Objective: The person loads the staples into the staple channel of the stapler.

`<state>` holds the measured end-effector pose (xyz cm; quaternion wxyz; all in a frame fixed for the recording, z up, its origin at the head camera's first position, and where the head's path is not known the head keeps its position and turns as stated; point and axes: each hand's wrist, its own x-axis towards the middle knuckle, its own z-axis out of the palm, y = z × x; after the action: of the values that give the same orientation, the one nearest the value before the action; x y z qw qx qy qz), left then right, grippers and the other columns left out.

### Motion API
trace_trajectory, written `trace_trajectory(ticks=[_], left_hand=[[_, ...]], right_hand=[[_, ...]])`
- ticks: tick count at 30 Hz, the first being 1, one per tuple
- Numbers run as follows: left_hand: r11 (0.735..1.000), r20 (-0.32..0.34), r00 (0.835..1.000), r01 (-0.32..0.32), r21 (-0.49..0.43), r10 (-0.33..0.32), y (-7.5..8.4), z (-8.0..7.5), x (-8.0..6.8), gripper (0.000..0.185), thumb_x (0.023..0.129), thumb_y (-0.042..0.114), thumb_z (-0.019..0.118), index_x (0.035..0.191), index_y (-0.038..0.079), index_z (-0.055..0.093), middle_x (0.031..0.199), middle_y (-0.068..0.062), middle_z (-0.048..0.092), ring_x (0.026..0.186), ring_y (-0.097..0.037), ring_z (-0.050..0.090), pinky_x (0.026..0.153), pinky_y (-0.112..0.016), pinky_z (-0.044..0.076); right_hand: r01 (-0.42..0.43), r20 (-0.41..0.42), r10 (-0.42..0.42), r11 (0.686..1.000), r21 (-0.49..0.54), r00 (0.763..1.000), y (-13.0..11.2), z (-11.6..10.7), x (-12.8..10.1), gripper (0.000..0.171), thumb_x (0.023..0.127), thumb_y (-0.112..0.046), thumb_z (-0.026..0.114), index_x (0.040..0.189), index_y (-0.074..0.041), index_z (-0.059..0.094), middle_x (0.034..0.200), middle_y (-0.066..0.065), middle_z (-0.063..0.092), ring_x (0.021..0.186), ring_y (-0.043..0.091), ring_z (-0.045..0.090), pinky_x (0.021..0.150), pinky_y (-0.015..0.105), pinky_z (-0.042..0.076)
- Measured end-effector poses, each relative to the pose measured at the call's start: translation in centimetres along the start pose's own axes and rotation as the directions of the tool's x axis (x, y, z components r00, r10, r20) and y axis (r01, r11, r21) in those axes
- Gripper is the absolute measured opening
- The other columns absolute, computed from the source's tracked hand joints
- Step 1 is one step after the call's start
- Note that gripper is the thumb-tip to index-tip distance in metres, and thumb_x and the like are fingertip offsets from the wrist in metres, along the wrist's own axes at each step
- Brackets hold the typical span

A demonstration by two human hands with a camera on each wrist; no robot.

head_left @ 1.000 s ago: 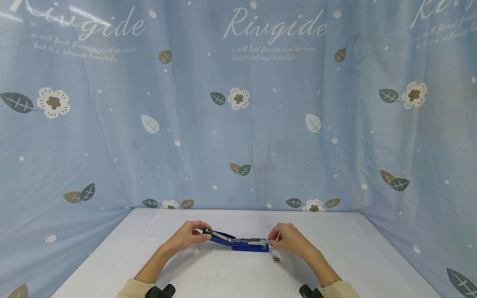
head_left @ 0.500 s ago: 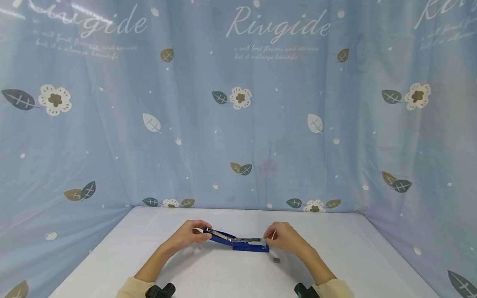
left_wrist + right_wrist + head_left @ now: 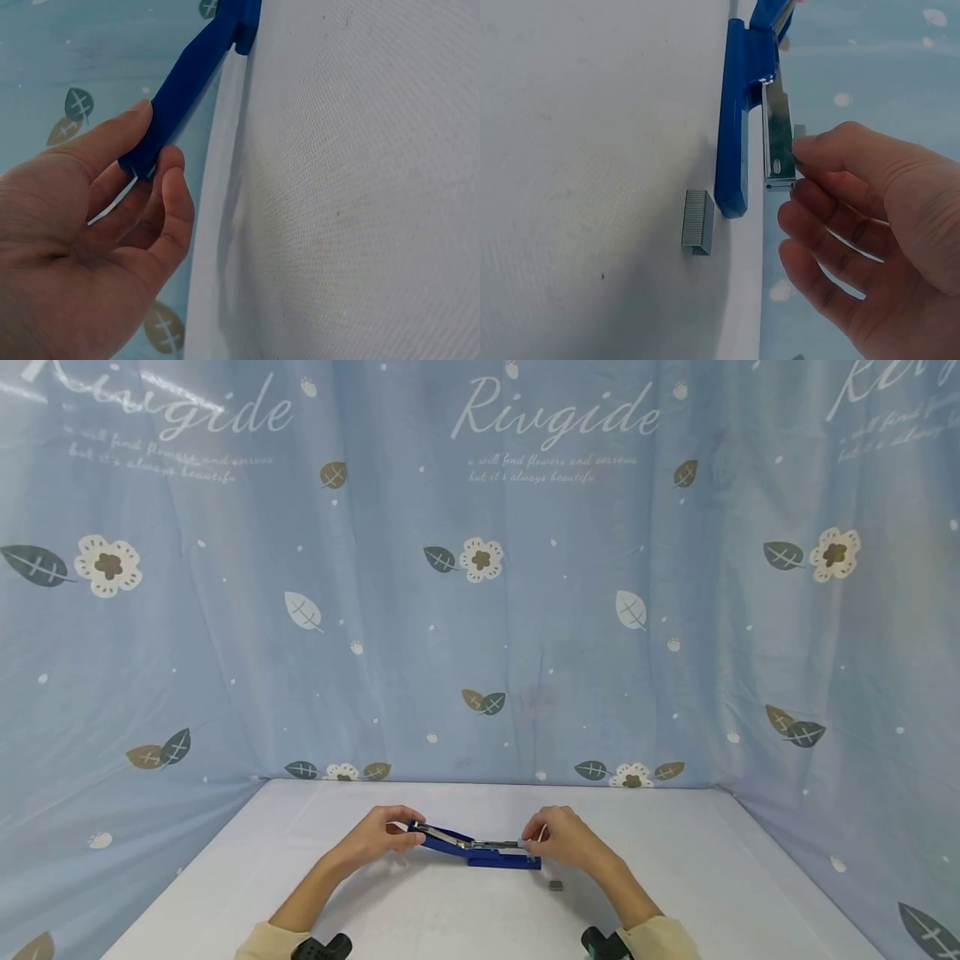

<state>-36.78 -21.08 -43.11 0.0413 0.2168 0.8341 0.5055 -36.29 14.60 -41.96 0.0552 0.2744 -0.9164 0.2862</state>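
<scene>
While both hands work over the pale bench [image 3: 420, 910], a blue stapler [image 3: 480, 852] lies opened out between them, its base flat on the surface and its lid swung up and away toward the left hand [image 3: 378, 835]. That left hand pinches the raised lid tip between thumb and curled fingers [image 3: 169, 202], as the left wrist view shows clearly. At the other end, the right hand [image 3: 558, 839] has its fingers loosely bent at the front of the metal staple channel [image 3: 778, 135]; thumb and forefinger seem to nip a small strip of staples [image 3: 799, 132] against the channel's end, though the grip is partly hidden. Just beside the right hand, nearer the person, a spare block of staples [image 3: 697, 221] lies on the bench, close by the stapler's base but not touching it.

White and faintly woven in texture, the bench surface carries a few tiny specks. Beyond the hands and on either side hangs a light blue curtain [image 3: 480, 610], printed with cream flowers, dark leaves and pale script lettering, closing in the space on three sides. Cream sleeves [image 3: 270, 939] cover the person's forearms near the wrists, where dark camera mounts sit.
</scene>
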Motion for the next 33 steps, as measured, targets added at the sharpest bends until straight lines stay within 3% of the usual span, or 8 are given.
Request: trace_trajectory(ticks=[9, 18, 33], left_hand=[[0.999, -0.006, 1.000, 0.015, 0.033, -0.015, -0.14, 0.01, 0.14, 0.045, 0.089, 0.027, 0.073, 0.123, -0.001, 0.062, 0.117, -0.016, 0.064, 0.083, -0.011, 0.067, 0.070, -0.027, 0.056], [1.000, -0.003, 1.000, 0.004, 0.018, -0.004, 0.04, 0.06, 0.01, 0.042, 0.090, 0.023, 0.072, 0.123, -0.001, 0.062, 0.117, -0.016, 0.065, 0.085, -0.017, 0.066, 0.069, -0.028, 0.055], [1.000, -0.001, 1.000, 0.001, 0.030, -0.001, -0.29, -0.01, 0.15, 0.041, 0.089, 0.026, 0.073, 0.121, 0.002, 0.064, 0.116, -0.015, 0.064, 0.085, -0.015, 0.066, 0.070, -0.027, 0.055]], right_hand=[[0.006, 0.011, -0.006, 1.000, 0.013, 1.000, -0.10, 0.11, 0.25, 0.006, 0.086, -0.014, 0.073, 0.091, -0.012, 0.075, 0.082, -0.007, 0.065, 0.071, 0.007, 0.057, 0.061, 0.018, 0.049], [0.006, 0.012, -0.007, 1.000, 0.024, 1.000, 0.18, 0.40, 0.36, 0.006, 0.085, -0.014, 0.074, 0.091, -0.012, 0.075, 0.082, -0.006, 0.066, 0.072, 0.009, 0.058, 0.061, 0.018, 0.049], [-0.022, 0.012, 0.022, 0.999, 0.031, 1.000, -0.02, 0.55, 0.17, 0.006, 0.086, -0.015, 0.074, 0.092, -0.013, 0.076, 0.084, -0.006, 0.064, 0.073, 0.010, 0.057, 0.061, 0.017, 0.048]])
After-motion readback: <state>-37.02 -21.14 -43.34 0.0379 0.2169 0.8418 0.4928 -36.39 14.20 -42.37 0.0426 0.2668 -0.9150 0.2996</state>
